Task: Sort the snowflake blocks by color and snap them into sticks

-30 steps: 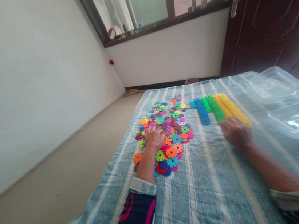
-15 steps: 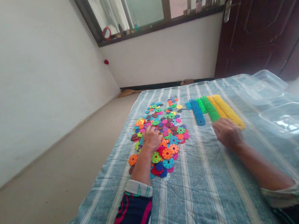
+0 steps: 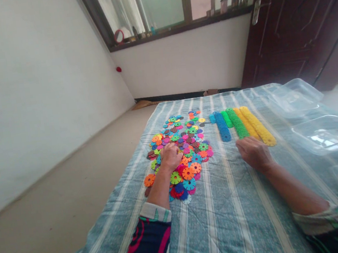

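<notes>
My left hand (image 3: 170,157) rests over a loose pile of colourful notched plastic discs (image 3: 188,173), its fingers curled down among them. A bit of yellow shows by its fingertips; whether it is held I cannot tell. My right hand (image 3: 255,153) is closed just on the near side of a row of overlapping green discs (image 3: 237,122), and whatever it may hold is hidden. To the left of that row lie a blue row (image 3: 222,127) and a short bright green row (image 3: 226,119). Two yellow rows (image 3: 260,128) lie on its right.
Clear plastic boxes (image 3: 329,135) stand along the right side of the bed-like surface, covered by a striped blue cloth (image 3: 226,227). A dark red door (image 3: 292,19) and a window sill (image 3: 181,29) with small items are beyond.
My right hand has shifted slightly left, away from the yellow rows and towards the end of the green row. My left hand has stayed at the pile, with fingers still curled.
</notes>
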The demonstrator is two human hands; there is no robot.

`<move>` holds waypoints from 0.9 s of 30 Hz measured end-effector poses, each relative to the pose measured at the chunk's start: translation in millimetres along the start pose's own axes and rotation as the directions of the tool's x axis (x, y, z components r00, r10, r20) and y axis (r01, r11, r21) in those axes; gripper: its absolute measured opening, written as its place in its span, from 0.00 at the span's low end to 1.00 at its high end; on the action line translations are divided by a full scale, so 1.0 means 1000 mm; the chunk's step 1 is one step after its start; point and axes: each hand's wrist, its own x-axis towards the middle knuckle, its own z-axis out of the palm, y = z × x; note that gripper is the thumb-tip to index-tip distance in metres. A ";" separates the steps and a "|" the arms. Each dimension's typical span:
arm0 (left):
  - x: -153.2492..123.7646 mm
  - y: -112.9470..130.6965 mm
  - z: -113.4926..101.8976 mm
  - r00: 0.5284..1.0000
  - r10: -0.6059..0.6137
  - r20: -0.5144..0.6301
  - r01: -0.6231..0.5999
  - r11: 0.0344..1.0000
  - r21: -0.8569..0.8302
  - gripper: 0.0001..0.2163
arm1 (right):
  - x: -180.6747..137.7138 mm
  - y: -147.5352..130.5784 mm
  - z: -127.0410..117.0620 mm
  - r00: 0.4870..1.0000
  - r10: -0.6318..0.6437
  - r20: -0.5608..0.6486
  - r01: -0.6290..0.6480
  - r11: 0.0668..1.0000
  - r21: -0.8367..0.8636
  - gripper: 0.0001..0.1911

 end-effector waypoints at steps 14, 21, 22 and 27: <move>0.001 -0.006 0.002 0.987 -0.119 -0.109 0.097 0.978 -0.182 0.07 | 0.001 -0.003 -0.002 1.000 -0.001 0.002 0.001 1.000 0.015 0.16; -0.006 0.027 -0.007 0.982 0.015 -0.190 -0.070 0.956 -0.286 0.06 | 0.004 -0.017 -0.003 1.000 0.002 0.024 -0.005 0.991 0.137 0.14; -0.009 0.037 -0.007 0.981 0.062 -0.184 -0.116 0.946 -0.304 0.06 | 0.005 -0.021 -0.003 1.000 -0.012 0.021 0.008 0.984 0.180 0.13; -0.023 0.079 0.002 0.951 0.285 -0.124 -0.311 0.870 -0.383 0.06 | 0.010 -0.048 -0.006 0.991 -0.131 0.033 0.112 0.930 0.351 0.07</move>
